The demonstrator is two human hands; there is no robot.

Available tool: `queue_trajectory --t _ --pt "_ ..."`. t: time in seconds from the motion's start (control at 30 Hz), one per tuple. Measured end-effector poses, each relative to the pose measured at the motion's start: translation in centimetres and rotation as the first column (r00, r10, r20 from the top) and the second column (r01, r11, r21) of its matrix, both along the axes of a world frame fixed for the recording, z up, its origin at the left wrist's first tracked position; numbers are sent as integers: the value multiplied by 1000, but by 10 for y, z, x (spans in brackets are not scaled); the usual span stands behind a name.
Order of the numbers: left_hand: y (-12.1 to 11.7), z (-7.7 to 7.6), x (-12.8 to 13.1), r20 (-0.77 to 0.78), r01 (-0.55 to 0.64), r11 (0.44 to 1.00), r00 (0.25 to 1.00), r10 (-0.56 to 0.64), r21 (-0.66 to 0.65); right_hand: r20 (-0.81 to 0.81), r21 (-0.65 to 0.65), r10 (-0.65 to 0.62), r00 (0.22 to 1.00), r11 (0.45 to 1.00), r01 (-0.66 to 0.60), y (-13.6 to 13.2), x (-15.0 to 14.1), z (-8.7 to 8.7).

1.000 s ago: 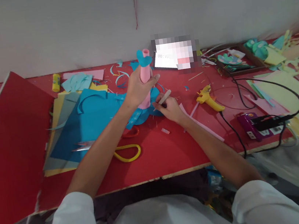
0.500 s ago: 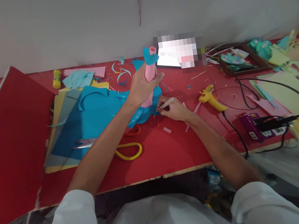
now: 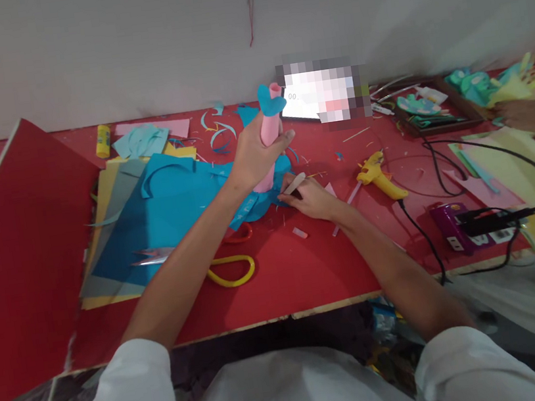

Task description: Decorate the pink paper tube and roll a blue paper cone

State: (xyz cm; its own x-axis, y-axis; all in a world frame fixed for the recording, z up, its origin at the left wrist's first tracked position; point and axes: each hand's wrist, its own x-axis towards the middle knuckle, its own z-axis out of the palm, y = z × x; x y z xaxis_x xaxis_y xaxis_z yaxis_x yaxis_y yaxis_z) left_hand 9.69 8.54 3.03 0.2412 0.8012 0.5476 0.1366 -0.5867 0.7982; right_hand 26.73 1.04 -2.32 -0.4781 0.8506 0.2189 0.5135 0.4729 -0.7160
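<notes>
My left hand (image 3: 254, 154) is wrapped round a pink paper tube (image 3: 270, 128), which leans slightly with blue paper petals (image 3: 271, 99) near its top. The tube's lower end meets a blue paper base (image 3: 254, 212) with a wavy edge. My right hand (image 3: 310, 194) pinches a slim pale stick (image 3: 295, 184), its lower end by the base's right edge; whether it touches the paper is hidden by my fingers. Scissors (image 3: 231, 271) with yellow and red handles lie beneath my left forearm. Blue paper sheets (image 3: 163, 202) spread out to the left.
A yellow glue gun (image 3: 378, 178) lies to the right, its cord near a purple power box (image 3: 455, 227). A tablet (image 3: 299, 106) leans at the wall. A glue stick (image 3: 102, 141) stands back left. A red board (image 3: 32, 260) rises at left. Another person's arm (image 3: 530, 127) reaches in at right.
The right hand's pale stick has tilted a little more upright. My left hand keeps its hold on the tube. At far right, the other person's arm has come lower over the papers.
</notes>
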Motion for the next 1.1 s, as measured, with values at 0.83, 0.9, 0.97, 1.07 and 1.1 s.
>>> queue_trajectory --t 0.83,0.9,0.97,1.07,1.1 --pt "-1 3 0 55 33 996 998 -29 -81 18 -11 9 1000 1000 -8 -2 -4 7" --pt "-1 3 0 55 31 996 998 -26 -84 14 -17 9 1000 1000 -9 -2 -4 8" --pt "-1 3 0 51 24 996 999 -19 -85 10 -22 18 1000 1000 -17 -2 -4 8" --pt "-1 3 0 51 24 996 999 -19 -86 12 -22 32 999 999 -32 -3 -4 9" --pt "-1 3 0 54 27 996 998 -22 -86 11 -19 33 999 999 -33 -3 -4 8"
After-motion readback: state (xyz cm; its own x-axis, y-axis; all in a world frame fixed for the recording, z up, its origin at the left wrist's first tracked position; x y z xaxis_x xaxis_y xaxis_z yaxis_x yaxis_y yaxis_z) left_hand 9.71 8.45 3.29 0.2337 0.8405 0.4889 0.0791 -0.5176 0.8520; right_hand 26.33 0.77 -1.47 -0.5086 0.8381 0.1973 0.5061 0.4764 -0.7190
